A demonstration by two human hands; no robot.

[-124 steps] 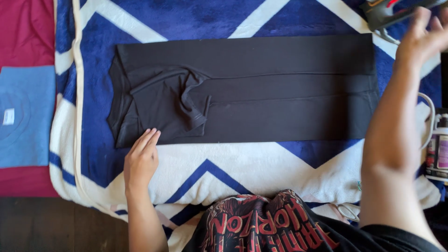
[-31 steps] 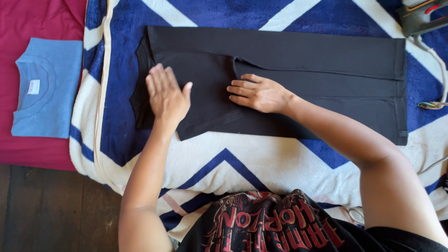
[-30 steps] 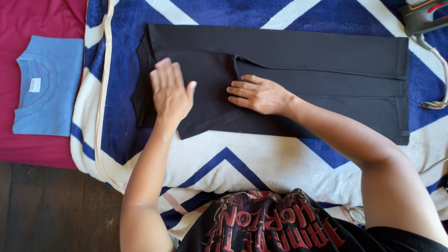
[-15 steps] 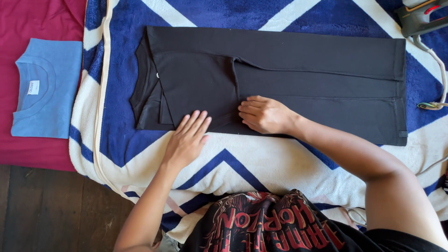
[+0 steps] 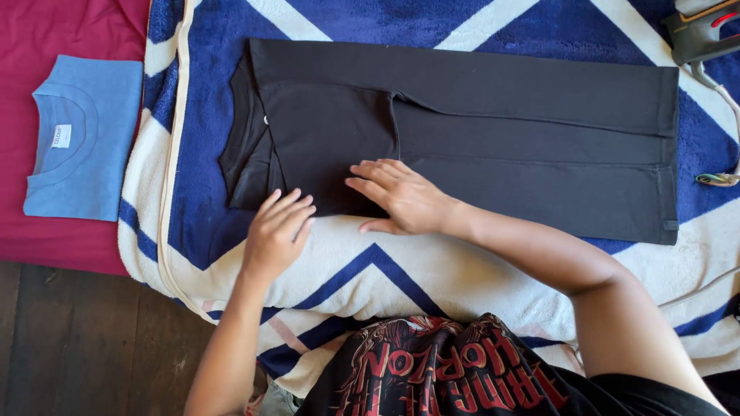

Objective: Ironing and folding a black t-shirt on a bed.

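A black T-shirt (image 5: 493, 131) lies folded into a long strip on a blue and white patterned blanket (image 5: 370, 270), its collar end to the left. My left hand (image 5: 277, 231) rests flat with fingers spread at the shirt's near edge, close to the collar end. My right hand (image 5: 401, 196) lies flat on the shirt's lower edge just right of it, fingers pointing left. Neither hand grips anything.
A folded light blue T-shirt (image 5: 81, 139) sits on a red cloth (image 5: 69, 246) at the left. An iron (image 5: 701, 31) with its cord rests at the top right corner. Dark wooden floor (image 5: 85, 347) shows at bottom left.
Both hands have slid toward me across the black shirt, from its folded sleeve area to its near edge. The shirt now lies flatter.
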